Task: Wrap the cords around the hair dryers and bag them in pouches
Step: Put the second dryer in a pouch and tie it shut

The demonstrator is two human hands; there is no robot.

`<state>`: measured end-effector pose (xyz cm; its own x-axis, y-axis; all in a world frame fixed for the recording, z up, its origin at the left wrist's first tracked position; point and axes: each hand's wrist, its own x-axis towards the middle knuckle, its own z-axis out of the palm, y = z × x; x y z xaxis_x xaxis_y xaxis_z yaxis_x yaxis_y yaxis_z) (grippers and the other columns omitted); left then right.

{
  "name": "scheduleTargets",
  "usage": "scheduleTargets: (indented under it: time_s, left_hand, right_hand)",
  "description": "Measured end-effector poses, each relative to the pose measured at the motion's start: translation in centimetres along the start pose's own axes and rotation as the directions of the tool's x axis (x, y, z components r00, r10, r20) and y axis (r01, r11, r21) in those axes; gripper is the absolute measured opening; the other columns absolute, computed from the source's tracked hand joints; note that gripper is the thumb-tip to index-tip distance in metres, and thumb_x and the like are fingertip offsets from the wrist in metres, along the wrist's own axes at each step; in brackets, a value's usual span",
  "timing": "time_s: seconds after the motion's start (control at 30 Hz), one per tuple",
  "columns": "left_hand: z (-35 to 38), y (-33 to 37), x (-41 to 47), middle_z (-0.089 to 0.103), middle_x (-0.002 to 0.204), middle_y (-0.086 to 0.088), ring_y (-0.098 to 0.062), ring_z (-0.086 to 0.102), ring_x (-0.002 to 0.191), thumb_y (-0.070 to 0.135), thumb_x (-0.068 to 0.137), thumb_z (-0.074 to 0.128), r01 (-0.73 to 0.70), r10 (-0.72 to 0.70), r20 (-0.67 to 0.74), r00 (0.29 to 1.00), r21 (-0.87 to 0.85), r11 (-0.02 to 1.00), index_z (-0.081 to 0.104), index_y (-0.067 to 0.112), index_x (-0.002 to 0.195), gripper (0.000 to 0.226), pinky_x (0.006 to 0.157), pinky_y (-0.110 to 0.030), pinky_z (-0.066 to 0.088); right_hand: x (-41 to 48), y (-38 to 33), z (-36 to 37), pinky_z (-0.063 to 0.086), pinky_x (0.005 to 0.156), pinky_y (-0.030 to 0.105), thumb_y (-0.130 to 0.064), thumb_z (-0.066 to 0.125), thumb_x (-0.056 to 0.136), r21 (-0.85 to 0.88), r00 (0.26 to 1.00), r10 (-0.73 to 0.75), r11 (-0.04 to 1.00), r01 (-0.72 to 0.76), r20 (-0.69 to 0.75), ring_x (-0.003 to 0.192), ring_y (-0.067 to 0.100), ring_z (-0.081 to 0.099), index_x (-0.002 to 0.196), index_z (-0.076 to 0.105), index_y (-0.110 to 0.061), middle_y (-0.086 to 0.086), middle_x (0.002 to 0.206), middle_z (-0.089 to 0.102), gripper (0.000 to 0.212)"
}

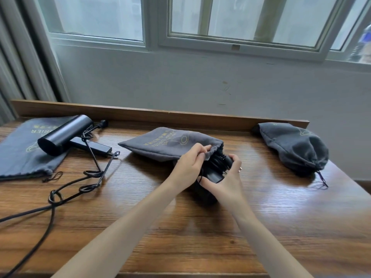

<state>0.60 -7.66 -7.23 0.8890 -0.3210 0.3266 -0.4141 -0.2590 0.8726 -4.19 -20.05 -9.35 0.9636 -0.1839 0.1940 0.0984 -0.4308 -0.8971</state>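
Head view: a dryer [215,172] sits at the mouth of a grey pouch [166,145], mid-table.
The left hand [188,165] pinches the pouch's rim; the right hand [224,182] grips the dryer, fingers curled round it. Far left, a second dryer [64,135] lies on a flat pouch [18,155], its cord [90,177] loose across the table [261,217]. A full pouch [295,147] sits far right.

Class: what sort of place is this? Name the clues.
Probably a home or hotel room: a wooden desk against a wall, windows above, a curtain at left.
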Motion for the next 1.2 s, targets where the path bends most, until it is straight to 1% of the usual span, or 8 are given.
scheduleTargets:
  time_s: [0.13,0.33,0.4,0.47,0.57,0.67,0.97,1.2]
  left_hand:
    - [0.0,0.9,-0.9,0.059,0.124,-0.004,0.003,0.061,0.077,0.002,0.098,0.035,-0.022,0.033,0.107,0.994,-0.099,0.995,0.041,0.014,0.081,0.022,0.070,-0.005,0.043]
    - [-0.8,-0.1,-2.0,0.059,0.127,0.000,-0.004,0.050,0.120,0.008,0.097,0.039,-0.062,0.068,0.207,0.976,-0.034,0.998,0.044,0.017,0.081,0.019,0.099,-0.019,0.039]
    - [-1.4,0.3,-1.7,0.069,0.104,0.001,-0.011,0.058,0.102,0.032,0.091,0.039,-0.075,0.051,0.118,0.992,0.211,0.975,0.046,0.015,0.074,0.025,0.087,-0.030,0.045]
    - [-1.8,1.3,-1.0,0.058,0.071,0.004,-0.017,0.050,0.079,0.058,0.077,0.024,-0.033,0.096,-0.057,0.994,0.671,0.741,0.045,0.016,0.069,0.048,0.068,-0.031,0.039]
    - [-1.3,3.0,1.0,0.053,0.081,0.005,-0.018,0.046,0.082,0.063,0.074,0.031,-0.058,0.235,-0.077,0.969,0.853,0.519,0.053,0.017,0.084,0.052,0.065,-0.031,0.036]
    - [0.0,2.0,3.2,0.055,0.118,-0.003,-0.024,0.043,0.109,0.032,0.086,0.047,-0.173,0.127,0.121,0.984,0.789,0.590,0.056,0.013,0.113,0.035,0.085,-0.037,0.042]
    - [0.9,0.6,4.1,0.069,0.089,-0.007,-0.020,0.047,0.090,0.021,0.093,0.049,-0.122,0.183,-0.044,0.982,0.592,0.797,0.070,0.012,0.095,0.023,0.079,-0.033,0.042]
    - [0.9,1.1,2.9,0.071,0.081,-0.007,-0.020,0.056,0.075,0.015,0.089,0.055,-0.254,0.257,0.054,0.965,0.437,0.863,0.073,0.008,0.087,0.019,0.069,-0.023,0.037]
  right_hand:
    - [1.0,0.3,0.0,0.050,0.091,0.039,-0.043,0.079,0.052,0.125,0.996,0.091,0.988,-0.090,-0.001,0.106,0.014,0.058,0.119,0.022,-0.039,-0.003,0.118,0.053,0.088]
    - [1.9,0.9,0.2,0.048,0.096,0.047,-0.031,0.085,0.059,0.263,0.988,0.156,0.953,-0.151,0.002,0.107,0.017,0.059,0.118,0.025,-0.029,-0.004,0.112,0.056,0.085]
    - [1.5,0.6,0.4,0.047,0.096,0.044,-0.047,0.083,0.051,0.184,0.989,0.149,0.972,-0.143,-0.017,0.108,0.015,0.057,0.120,0.022,-0.035,-0.004,0.117,0.055,0.092]
    - [1.1,0.1,0.5,0.048,0.094,0.039,-0.050,0.082,0.054,0.101,0.993,0.120,0.988,-0.118,-0.011,0.108,0.014,0.056,0.124,0.019,-0.037,-0.003,0.121,0.054,0.095]
    - [0.8,-0.2,1.0,0.049,0.091,0.039,-0.056,0.079,0.050,0.054,0.998,0.063,0.997,-0.063,-0.007,0.109,0.015,0.057,0.127,0.017,-0.039,-0.003,0.123,0.054,0.101]
    - [0.8,0.0,1.4,0.049,0.094,0.040,-0.060,0.077,0.044,0.053,0.997,0.071,0.996,-0.073,0.036,0.114,0.015,0.054,0.127,0.013,-0.041,-0.003,0.124,0.054,0.107]
    - [1.3,1.1,0.5,0.045,0.101,0.042,-0.057,0.081,0.039,0.085,0.972,0.113,0.988,-0.133,0.207,0.123,0.014,0.044,0.126,0.007,-0.056,-0.007,0.132,0.040,0.115]
    - [1.0,0.2,1.7,0.052,0.092,0.047,-0.041,0.087,0.045,0.354,0.973,0.196,0.907,-0.226,0.120,0.110,0.005,0.055,0.142,0.005,-0.035,-0.012,0.124,0.051,0.127]
